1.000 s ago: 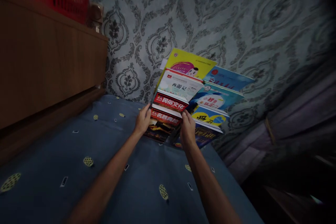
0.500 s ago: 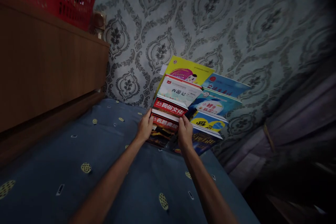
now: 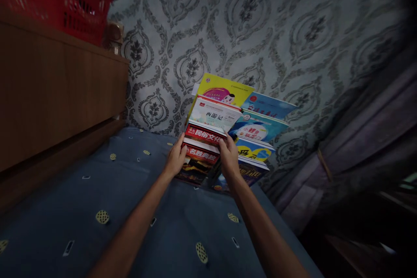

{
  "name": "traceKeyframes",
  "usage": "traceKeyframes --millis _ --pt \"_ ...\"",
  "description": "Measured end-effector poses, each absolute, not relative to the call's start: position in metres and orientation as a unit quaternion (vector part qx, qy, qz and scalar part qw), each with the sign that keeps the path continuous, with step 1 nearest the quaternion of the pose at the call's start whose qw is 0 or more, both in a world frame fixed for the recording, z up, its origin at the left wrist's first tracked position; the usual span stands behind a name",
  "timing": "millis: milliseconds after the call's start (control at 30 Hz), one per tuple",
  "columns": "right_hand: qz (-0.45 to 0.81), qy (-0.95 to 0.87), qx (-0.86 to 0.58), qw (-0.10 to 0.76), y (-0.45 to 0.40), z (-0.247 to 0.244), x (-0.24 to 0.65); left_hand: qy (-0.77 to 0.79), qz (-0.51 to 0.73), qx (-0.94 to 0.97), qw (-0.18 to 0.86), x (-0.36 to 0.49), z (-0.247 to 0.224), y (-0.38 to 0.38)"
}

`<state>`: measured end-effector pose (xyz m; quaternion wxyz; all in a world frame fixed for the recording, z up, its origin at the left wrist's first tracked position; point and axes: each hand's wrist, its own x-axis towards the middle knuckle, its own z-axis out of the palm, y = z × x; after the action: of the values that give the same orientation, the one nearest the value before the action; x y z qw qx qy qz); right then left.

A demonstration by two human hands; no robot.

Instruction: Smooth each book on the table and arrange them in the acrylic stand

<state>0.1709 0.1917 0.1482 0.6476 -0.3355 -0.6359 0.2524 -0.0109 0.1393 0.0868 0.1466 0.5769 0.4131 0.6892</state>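
Note:
Two rows of children's books lean in tiers against the wall at mid-view. My left hand (image 3: 176, 157) is closed on the left edge of the red books in the left row, thumb toward the front. On their right edge my right hand (image 3: 230, 156) is closed too, between the rows. A red-and-black book (image 3: 196, 167) stands in front, with another red book (image 3: 204, 135) just behind it. Further back are a white book (image 3: 213, 114) and a yellow book (image 3: 228, 85). The right row has a dark blue book (image 3: 253, 173), a blue-and-yellow book (image 3: 257, 152), a teal book (image 3: 263, 129) and a light blue book (image 3: 272, 105).
The books rest on a bed with a dark blue pineapple-print sheet (image 3: 156, 234), against patterned wallpaper (image 3: 192, 67). A wooden cabinet (image 3: 65, 82) on the left carries a red plastic basket (image 3: 81, 8). Tied grey curtains (image 3: 302, 195) hang at the right.
My right hand's fingers have shifted up to the rear red book's right edge. My left hand stays at the left edge, its fingers slightly more spread. The view has shifted a little.

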Motion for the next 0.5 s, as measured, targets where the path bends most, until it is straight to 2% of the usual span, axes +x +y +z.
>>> traceKeyframes --millis 500 --pt "0.270 -0.650 -0.316 0.636 0.1827 0.1476 0.1661 0.430 0.687 0.569 0.143 -0.0105 0.0831 0.1412"
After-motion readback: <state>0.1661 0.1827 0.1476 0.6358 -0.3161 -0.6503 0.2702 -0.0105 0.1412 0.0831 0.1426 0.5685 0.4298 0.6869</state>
